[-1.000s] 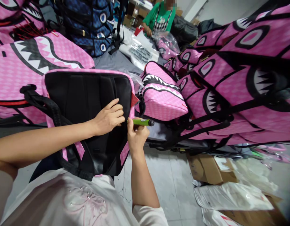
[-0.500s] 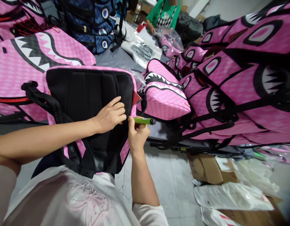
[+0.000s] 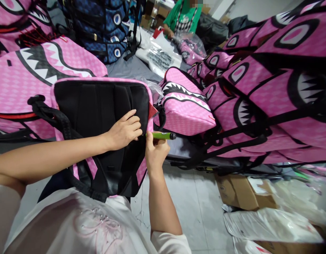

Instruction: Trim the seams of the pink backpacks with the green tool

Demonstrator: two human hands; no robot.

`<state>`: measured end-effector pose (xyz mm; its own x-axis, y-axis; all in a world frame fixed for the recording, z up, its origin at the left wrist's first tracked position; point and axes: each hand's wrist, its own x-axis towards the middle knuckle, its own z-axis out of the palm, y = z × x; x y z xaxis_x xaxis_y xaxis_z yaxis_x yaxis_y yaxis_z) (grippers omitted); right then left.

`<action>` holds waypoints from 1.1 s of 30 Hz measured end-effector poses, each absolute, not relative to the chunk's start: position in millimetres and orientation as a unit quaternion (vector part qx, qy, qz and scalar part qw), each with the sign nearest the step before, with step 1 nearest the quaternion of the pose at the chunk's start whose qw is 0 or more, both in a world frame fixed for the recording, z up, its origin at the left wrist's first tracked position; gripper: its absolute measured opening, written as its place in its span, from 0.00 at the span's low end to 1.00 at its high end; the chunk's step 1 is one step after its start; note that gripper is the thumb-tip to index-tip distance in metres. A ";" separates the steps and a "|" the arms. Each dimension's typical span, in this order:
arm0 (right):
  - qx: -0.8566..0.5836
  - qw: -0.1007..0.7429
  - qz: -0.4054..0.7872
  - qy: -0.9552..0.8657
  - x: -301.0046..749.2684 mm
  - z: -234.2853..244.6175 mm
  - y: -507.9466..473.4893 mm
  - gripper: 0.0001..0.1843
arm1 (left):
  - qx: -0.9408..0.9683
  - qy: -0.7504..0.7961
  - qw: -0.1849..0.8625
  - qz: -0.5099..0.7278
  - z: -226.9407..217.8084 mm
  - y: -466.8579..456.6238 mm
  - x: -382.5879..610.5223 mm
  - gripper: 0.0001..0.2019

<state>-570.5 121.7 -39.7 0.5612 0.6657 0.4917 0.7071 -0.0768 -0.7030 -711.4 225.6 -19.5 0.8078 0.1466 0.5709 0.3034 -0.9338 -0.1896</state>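
Note:
A pink-edged backpack (image 3: 95, 104) leans in front of me with its black padded back panel facing up. My left hand (image 3: 125, 130) lies on that panel, fingers out and resting near its right side. In my right hand (image 3: 156, 155) is a green marker pen (image 3: 164, 135) with a black end, held level. Its tip points left at the backpack's right edge, close to my left fingers; the contact point is too small to make out. A red tag (image 3: 152, 110) sits on the pink edge above the pen. Black shoulder straps (image 3: 47, 114) hang at the left.
Pink shark-mouth bags lie at the left (image 3: 9, 88) and right (image 3: 185, 102), with a tall pink stack (image 3: 279, 91) further right. Blue checked bags (image 3: 101, 31) stand behind. A person in green (image 3: 188, 17) handles a plastic-wrapped bag. Cardboard (image 3: 239, 192) and white plastic bags (image 3: 274, 224) lie on the floor.
The view has shifted slightly. My left hand stays on the panel, and my right hand still holds the marker pen at the same edge, with only a tiny shift.

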 end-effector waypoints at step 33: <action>-0.442 0.631 -0.041 -0.637 -588.1 -13.7 92.8 0.14 | -0.933 -0.345 -0.032 -0.102 105.5 178.4 -773.6 0.19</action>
